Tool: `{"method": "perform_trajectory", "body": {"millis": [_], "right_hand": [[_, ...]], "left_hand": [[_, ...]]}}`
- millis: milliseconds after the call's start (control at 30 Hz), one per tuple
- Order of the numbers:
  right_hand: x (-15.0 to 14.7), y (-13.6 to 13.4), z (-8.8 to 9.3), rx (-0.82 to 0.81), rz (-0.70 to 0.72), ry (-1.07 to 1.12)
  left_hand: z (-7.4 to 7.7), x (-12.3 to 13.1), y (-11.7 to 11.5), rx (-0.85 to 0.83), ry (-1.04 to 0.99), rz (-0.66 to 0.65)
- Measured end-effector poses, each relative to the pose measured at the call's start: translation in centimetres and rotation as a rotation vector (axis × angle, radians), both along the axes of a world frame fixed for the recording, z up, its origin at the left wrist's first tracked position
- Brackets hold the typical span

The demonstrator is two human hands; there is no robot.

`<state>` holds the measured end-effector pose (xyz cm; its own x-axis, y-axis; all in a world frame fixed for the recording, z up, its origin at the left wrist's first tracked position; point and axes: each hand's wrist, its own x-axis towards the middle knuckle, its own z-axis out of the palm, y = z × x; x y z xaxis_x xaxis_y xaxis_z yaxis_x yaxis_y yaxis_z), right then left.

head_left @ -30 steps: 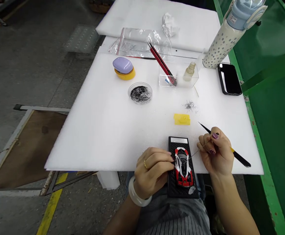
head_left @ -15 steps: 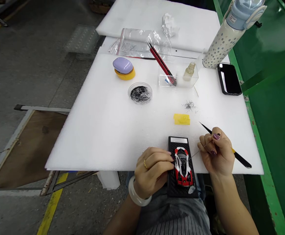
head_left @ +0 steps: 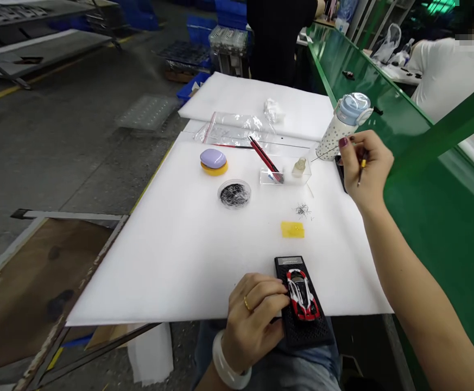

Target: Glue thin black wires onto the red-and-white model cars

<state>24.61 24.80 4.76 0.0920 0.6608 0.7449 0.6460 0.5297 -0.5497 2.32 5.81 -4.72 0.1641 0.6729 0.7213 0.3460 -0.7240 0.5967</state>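
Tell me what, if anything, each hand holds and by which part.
The left hand holds the black base by its left side. The right hand pinches a thin rod by one end; a yellow-banded tool also sits in its grip, part unclear.

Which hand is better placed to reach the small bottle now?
Probably the right hand: it hovers nearer the small bottle, its thin tool pointing that way. The left hand touches the black base beneath the model car.

The right grip (head_left: 367, 169) hides most of the phone (head_left: 339, 171).
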Motion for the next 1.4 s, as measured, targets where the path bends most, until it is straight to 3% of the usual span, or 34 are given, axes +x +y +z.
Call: {"method": "perform_trajectory", "body": {"millis": [133,467,633,733,833,1100,1400], "right_hand": [[-0.3,2.6,-1.2,0.001,0.073,-0.106],[-0.4,4.2,-2.4,-0.187,0.09,-0.213],[0.0,1.2,-2.1,-0.218,0.144,-0.013],[1.0,-1.5,-2.0,-0.362,0.275,0.184],[1.7,-3.6,-2.7,-0.526,0.31,0.229],[0.3,-5.1,-7.0,-0.864,0.17,0.552],[-0.6,-5.3,-7.2,-0.897,0.032,0.404]], "left_hand": [[0.2,-0.1,0.1,0.014,0.002,-0.004],[0.5,-0.4,0.7,0.151,-0.019,0.04],[0.7,-0.4,1.2,0.155,-0.022,0.055],[0.4,-0.4,1.3,0.12,-0.048,0.054],[-0.1,-0.6,1.3,0.081,-0.096,0.043],[-0.3,-1.1,1.5,0.008,-0.149,-0.055],[-0.9,-1.2,1.4,-0.026,-0.184,-0.084]]}}
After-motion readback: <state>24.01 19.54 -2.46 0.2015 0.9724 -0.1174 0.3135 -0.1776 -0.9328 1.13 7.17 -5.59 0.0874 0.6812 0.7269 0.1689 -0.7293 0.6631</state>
